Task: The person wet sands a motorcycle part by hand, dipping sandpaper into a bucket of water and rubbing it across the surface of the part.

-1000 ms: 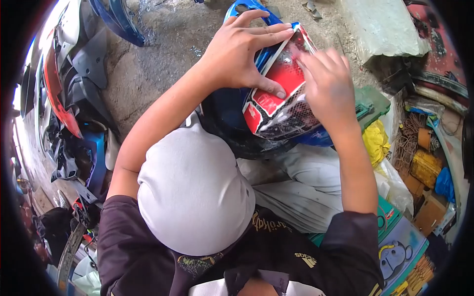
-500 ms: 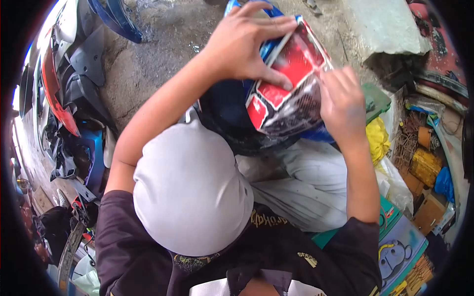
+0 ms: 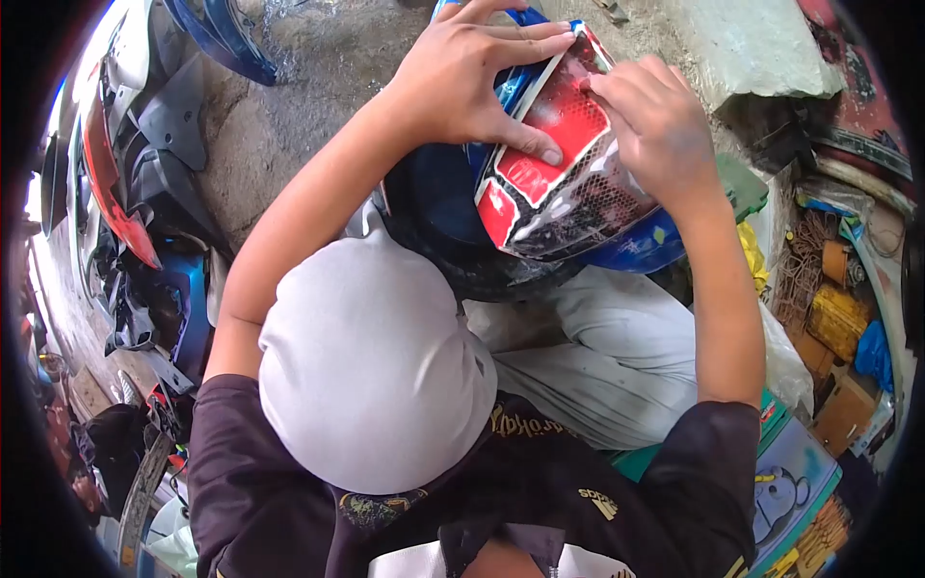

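Observation:
A glossy panel (image 3: 568, 125) with red, white and black mesh-patterned graphics, perhaps a motorcycle body part, is tilted over a dark round tub (image 3: 434, 207). My left hand (image 3: 472, 87) grips its upper left side, thumb pressed on the red face and fingers stretched along the edge. Closed fingers of my right hand (image 3: 655, 116) press on the upper right of the red area; whatever they may hold is hidden. White smears mark the surface. A blue glossy part (image 3: 631, 246) shows under the panel's lower right.
Several dark and red plastic body panels (image 3: 116, 183) lean at the left. A pale stone slab (image 3: 761, 48) lies at upper right. A yellow block (image 3: 836, 318) and wire sit at the right. My light grey trouser leg (image 3: 617, 356) extends below the tub.
My right hand has moved up and left from the panel's right edge onto its red face. The mesh area and blue part below are more exposed. My left hand stays nearly in place.

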